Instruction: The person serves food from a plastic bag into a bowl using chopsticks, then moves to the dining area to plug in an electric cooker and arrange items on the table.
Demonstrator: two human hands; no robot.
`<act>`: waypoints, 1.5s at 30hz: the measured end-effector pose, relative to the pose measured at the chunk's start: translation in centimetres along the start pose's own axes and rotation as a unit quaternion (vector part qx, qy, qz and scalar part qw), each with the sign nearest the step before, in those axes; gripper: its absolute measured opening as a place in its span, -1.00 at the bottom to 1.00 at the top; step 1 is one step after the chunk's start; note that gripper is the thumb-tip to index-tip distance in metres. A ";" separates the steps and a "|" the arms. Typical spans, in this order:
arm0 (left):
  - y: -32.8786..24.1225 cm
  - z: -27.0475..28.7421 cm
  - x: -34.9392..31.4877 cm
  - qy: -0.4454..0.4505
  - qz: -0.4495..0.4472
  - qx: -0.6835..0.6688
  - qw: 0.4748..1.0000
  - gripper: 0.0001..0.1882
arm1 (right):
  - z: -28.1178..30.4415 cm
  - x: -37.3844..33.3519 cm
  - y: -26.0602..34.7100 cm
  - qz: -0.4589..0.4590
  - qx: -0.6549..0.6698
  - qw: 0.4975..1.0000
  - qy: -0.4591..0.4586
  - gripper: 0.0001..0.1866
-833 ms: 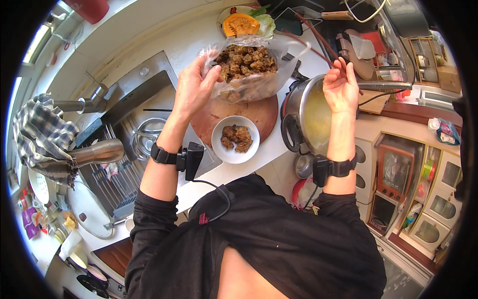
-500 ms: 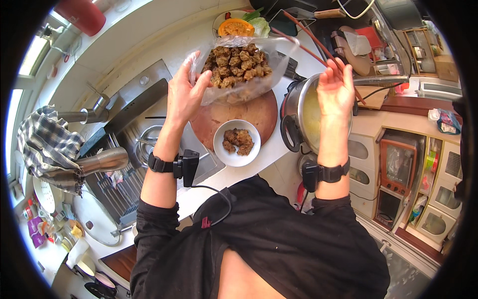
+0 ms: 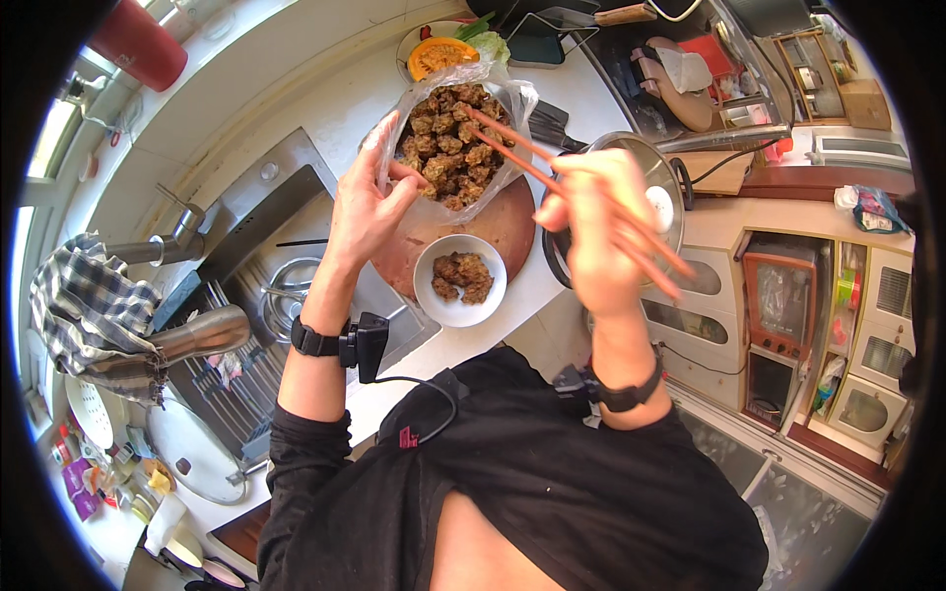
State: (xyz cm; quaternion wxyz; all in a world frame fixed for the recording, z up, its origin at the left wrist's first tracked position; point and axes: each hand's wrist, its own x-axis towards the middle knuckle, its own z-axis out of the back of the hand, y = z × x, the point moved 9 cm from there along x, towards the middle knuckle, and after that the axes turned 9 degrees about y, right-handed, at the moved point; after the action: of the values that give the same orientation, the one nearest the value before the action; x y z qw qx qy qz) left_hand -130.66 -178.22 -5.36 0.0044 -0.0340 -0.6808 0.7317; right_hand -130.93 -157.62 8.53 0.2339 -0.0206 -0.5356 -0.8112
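My left hand [image 3: 367, 209] pinches the near left edge of a clear plastic bag [image 3: 514, 103] full of brown fried meatballs [image 3: 443, 138]. The bag's mouth is open toward me and it rests over the far part of a round wooden cutting board [image 3: 394, 258]. Red-brown chopsticks [image 3: 532, 165] are gripped in my right hand [image 3: 599, 222], which is slightly blurred. Their tips reach over the meatballs in the bag; I cannot tell whether they touch one. A white bowl [image 3: 426, 297] near the board's front edge holds several fried pieces [image 3: 463, 276].
A pot [image 3: 645, 153] stands behind my right hand, partly hidden. Beyond the bag is a plate with a cut orange squash [image 3: 441, 59] and greens. The sink [image 3: 296, 212] with a faucet [image 3: 177, 241] lies to the left, next to a checked cloth [image 3: 94, 310].
My right hand has turned over and moved left and nearer, swinging the chopstick tips from far ahead to over the bag. The bag's mouth now tips more toward me.
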 end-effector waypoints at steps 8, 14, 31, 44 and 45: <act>1.3 2.0 -1.3 -0.009 0.037 0.043 0.998 -0.24 | -3.3 0.5 -8.6 -0.100 -0.065 0.992 -0.037 -0.83; 1.5 1.9 -1.3 -0.036 0.001 0.042 0.998 -0.24 | -4.7 1.2 -10.9 -0.158 -0.016 0.987 -0.020 -0.69; 2.2 1.9 -1.5 -0.026 0.018 0.038 0.999 -0.29 | -1.2 0.5 -11.3 -0.161 -0.018 0.985 -0.064 -0.70; 0.7 0.9 -1.9 0.003 0.016 0.043 0.999 -0.27 | -4.0 0.0 -13.3 -0.200 -0.011 0.980 0.011 -0.73; 0.7 0.8 -1.9 0.003 0.015 0.051 0.999 -0.27 | -4.0 0.0 -13.2 -0.197 -0.025 0.980 0.017 -0.73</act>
State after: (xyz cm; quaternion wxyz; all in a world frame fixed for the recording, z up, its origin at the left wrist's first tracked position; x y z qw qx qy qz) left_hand -128.78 -179.21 -5.87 -0.0025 -0.0462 -0.6422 0.7651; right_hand -135.36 -157.00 -4.51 0.0778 0.0931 -0.5043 -0.8550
